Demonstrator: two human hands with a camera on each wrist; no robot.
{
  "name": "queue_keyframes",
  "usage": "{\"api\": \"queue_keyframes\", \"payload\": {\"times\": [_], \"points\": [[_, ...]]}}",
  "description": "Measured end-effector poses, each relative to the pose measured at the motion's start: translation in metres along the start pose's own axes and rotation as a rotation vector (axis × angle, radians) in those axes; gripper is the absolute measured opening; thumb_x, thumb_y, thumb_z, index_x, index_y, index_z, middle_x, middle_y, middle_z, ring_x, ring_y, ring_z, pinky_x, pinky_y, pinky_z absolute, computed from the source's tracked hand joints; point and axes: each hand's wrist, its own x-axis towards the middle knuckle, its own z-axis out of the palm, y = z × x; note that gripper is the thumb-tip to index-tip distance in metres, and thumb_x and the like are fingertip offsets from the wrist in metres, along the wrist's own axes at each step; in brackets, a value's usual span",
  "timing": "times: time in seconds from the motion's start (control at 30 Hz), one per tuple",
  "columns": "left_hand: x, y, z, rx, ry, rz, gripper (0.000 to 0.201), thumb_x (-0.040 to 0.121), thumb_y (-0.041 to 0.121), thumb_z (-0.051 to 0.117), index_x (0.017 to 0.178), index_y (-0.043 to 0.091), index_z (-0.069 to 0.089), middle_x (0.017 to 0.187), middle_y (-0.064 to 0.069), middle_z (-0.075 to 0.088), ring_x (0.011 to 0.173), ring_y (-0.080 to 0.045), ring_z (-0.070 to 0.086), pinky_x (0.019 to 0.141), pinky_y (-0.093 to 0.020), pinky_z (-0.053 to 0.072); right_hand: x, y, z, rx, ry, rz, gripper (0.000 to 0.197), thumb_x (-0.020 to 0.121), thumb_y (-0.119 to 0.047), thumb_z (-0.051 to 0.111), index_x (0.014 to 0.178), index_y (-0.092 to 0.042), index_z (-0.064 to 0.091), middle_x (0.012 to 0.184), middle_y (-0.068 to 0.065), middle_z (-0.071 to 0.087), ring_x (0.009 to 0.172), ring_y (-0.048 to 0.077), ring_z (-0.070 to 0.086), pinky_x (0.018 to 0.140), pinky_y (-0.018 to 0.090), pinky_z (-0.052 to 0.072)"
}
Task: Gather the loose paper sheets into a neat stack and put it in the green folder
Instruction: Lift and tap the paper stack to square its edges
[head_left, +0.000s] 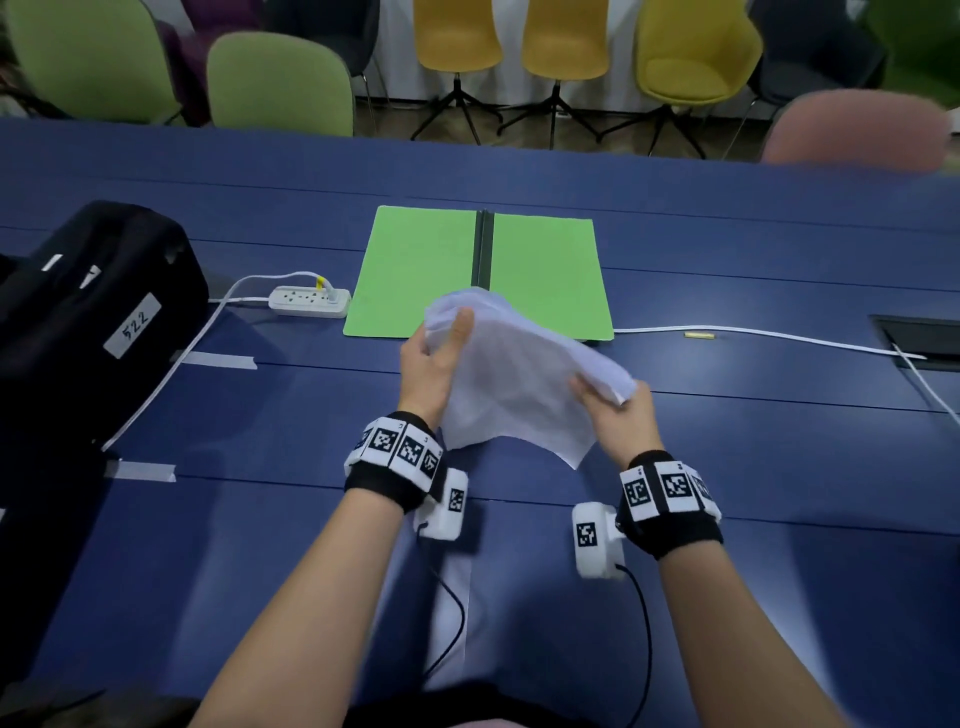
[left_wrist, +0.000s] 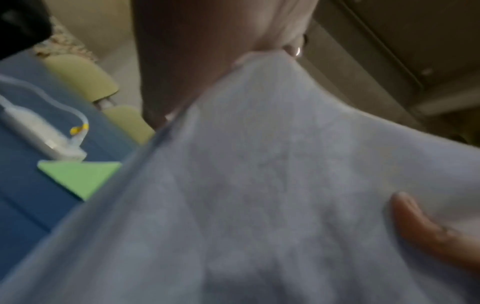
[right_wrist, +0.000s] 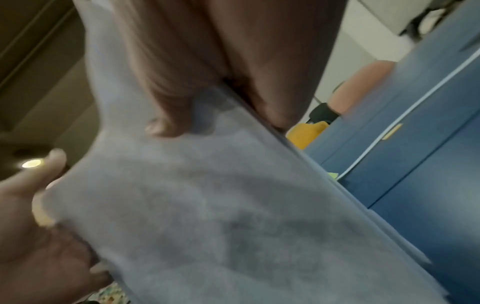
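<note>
Both hands hold the sheets in the air above the bench, just on the near side of the folder. Left hand grips the far-left corner of the sheets, thumb on top, fingers curled underneath. Right hand pinches the right edge, thumb on top. The sheets sag and bow between the two grips; the near edge hangs loose, off the bench. Their far end overlaps the folder's near edge in the head view; can't tell if it touches. The folder lies open and flat, green, with a dark spine down its middle. Power strip sits just left of the folder, touching or almost touching its left edge, with a yellow-tagged plug in it. A white cable runs off the folder's near-right corner toward a recessed hatch at the bench's right edge. Black case labelled 522 sits well left of the folder. Tape strips lie on the bench between case and folder. Chairs, green, yellow and pink, stand beyond the folder past the far bench edge. Both wrist views are blurred, mostly paper and fingers.
</note>
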Motion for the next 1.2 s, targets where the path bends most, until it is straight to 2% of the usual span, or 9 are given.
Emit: {"api": "queue_keyframes", "payload": {"times": [0.13,0.27,0.47,0.67,0.83,0.93,1.0,1.1,1.2], "points": [[0.004,-0.008,-0.03,0.229,-0.303,0.023,0.032,0.073,0.001,0.077,0.101,0.01,0.065,0.094,0.002,0.071,0.071,0.009,0.066,0.067,-0.012,0.052,0.007,-0.005,-0.006,0.209,0.132,0.019,0.017,0.078,-0.029,0.075,0.068,-0.02,0.066,0.085,0.005,0.057,0.077,0.015,0.052,0.069,0.028,0.045],[0.016,-0.016,-0.057,0.477,-0.219,0.004,0.021,0.067,0.019,0.083,0.07,0.009,0.065,0.056,0.013,0.064,0.054,-0.002,0.06,0.062,-0.021,0.048,0.003,-0.003,-0.012,0.465,0.081,0.085,0.047,0.057,-0.042,0.079,0.096,-0.019,0.066,0.095,-0.002,0.071,0.084,0.011,0.069,0.078,0.03,0.057],[0.008,0.019,-0.069,1.027,-0.141,0.176,0.018,0.067,0.029,0.081,0.069,0.017,0.068,0.065,-0.004,0.062,0.075,-0.029,0.061,0.07,-0.032,0.046,0.005,0.004,-0.033,-0.044,-0.003,-0.057,0.03,0.072,-0.004,0.078,0.093,-0.024,0.069,0.086,-0.013,0.069,0.071,-0.011,0.063,0.074,0.012,0.048],[-0.004,0.03,-0.052,1.267,-0.305,0.328,0.022,0.069,0.04,0.077,0.086,0.026,0.072,0.079,-0.003,0.07,0.09,-0.031,0.063,0.081,-0.035,0.05,0.008,0.003,-0.019,-0.232,-0.329,-0.003,0.006,0.083,-0.016,0.07,0.085,-0.011,0.071,0.081,0.004,0.068,0.075,0.011,0.06,0.075,0.031,0.05],[0.006,0.012,-0.113,1.153,-0.347,0.123,0.021,0.064,0.031,0.083,0.079,0.03,0.068,0.082,0.004,0.071,0.085,-0.02,0.064,0.075,-0.03,0.053,-0.004,0.011,-0.035,-0.035,-0.323,0.03,0.015,0.091,-0.015,0.057,0.084,-0.019,0.07,0.072,-0.007,0.073,0.065,0.008,0.067,0.064,0.024,0.054],[0.004,-0.004,-0.149,0.547,-0.371,-0.038,0.021,0.073,0.006,0.078,0.076,0.026,0.075,0.087,0.004,0.076,0.083,-0.011,0.067,0.076,-0.014,0.055,-0.007,0.017,-0.046,0.144,-0.256,0.119,0.032,0.073,-0.046,0.071,0.088,-0.018,0.074,0.081,0.0,0.076,0.071,0.019,0.071,0.066,0.035,0.057],[0.001,-0.011,-0.148,0.184,-0.317,-0.063,0.019,0.065,0.019,0.085,0.082,0.022,0.076,0.093,0.001,0.076,0.08,-0.008,0.069,0.073,-0.015,0.056,-0.004,0.02,-0.043,0.186,-0.194,0.143,0.05,0.059,-0.06,0.076,0.089,-0.02,0.074,0.084,0.001,0.076,0.074,0.022,0.07,0.067,0.039,0.057],[-0.001,-0.009,-0.126,-0.031,-0.2,-0.042,0.051,0.05,0.052,0.082,0.077,0.011,0.069,0.072,0.008,0.074,0.066,-0.004,0.068,0.061,-0.018,0.055,-0.002,0.013,-0.025,0.198,-0.109,0.041,0.02,0.084,-0.037,0.064,0.088,-0.019,0.07,0.077,-0.011,0.074,0.071,0.009,0.068,0.066,0.027,0.056],[-0.005,-0.001,-0.104,-0.082,-0.094,0.08,0.03,0.074,0.044,0.066,0.09,0.019,0.068,0.087,0.012,0.075,0.088,-0.007,0.07,0.077,-0.022,0.056,-0.006,0.005,-0.008,0.179,0.007,-0.024,0.019,0.091,-0.006,0.058,0.073,-0.011,0.063,0.061,-0.007,0.071,0.056,-0.001,0.056,0.056,0.022,0.051]]}}
